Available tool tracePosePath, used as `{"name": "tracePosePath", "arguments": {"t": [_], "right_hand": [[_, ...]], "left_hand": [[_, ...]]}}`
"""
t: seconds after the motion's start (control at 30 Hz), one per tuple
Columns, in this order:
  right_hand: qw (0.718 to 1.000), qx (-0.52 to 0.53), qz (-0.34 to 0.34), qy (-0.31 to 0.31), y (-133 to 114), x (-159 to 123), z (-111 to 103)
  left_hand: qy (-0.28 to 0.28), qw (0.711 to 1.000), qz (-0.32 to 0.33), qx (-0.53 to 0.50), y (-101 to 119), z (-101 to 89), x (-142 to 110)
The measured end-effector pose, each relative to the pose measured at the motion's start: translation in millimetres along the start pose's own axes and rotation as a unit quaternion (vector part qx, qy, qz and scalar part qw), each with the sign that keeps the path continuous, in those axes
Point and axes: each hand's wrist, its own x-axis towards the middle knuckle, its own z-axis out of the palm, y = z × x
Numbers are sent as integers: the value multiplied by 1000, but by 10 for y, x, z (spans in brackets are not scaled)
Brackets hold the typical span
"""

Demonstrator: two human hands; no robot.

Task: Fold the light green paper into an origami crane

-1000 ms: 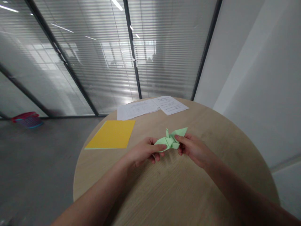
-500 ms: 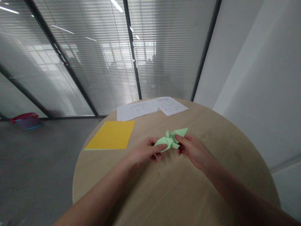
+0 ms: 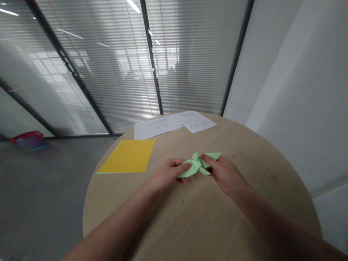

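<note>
A light green origami crane [image 3: 194, 165] is held between my two hands above the round wooden table [image 3: 174, 224]. Its folded wings stretch out to the left and right, with narrower points at the top and bottom of the middle. My left hand [image 3: 168, 174] pinches the left wing, thumb on top and fingers beneath. On the other side, my right hand [image 3: 224, 174] grips the right wing with its thumb laid near the centre. Some fingertips of both hands are hidden under the paper.
A stack of yellow paper [image 3: 127, 156], with a green edge showing below, lies on the table's left side. Printed white sheets [image 3: 159, 127] overlap at the far edge. A red and blue basket [image 3: 29, 140] stands on the floor, left, by a glass partition with blinds.
The crane has turned a little in my hands, its right wing now lower and flatter. Both thumbs have shifted slightly on the paper. The papers on the table stay put.
</note>
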Motion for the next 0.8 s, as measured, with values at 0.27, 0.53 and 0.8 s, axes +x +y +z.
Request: {"name": "tracePosePath", "arguments": {"t": [0.27,0.53,0.8], "right_hand": [[996,80,22,17,-48,-9,20],[986,137,33,92,-28,24,12],[990,-101,-96,19,56,61,-19]], "left_hand": [[13,1000,-8,-20,-21,5,-3],[110,982,-48,-144,-41,17,43],[73,996,-49,-22,-138,35,99]]}}
